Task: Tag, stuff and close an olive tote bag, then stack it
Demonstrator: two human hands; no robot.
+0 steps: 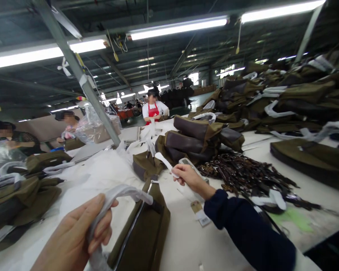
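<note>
Near the bottom, my left hand (84,229) is closed around the bag handle (121,191), which is wrapped in whitish covering. The handle belongs to an olive-green bag (149,229) with a metal zipper, standing on the table below. Farther out, my right hand (186,177) pinches one end of a white ridged strip (165,162), whose other end points away to the upper left. Just behind that hand, partly covered by it, lies a grey device (188,162). A tag with a barcode label (200,214) lies beside my right sleeve.
Stacked olive and dark bags (186,139) stand ahead, with a bigger heap (299,94) at the right. Dark straps (248,173) lie in a pile. More bags (17,195) are at the left. A slanting metal post (84,82) rises there. A person in a red apron (153,111) stands beyond.
</note>
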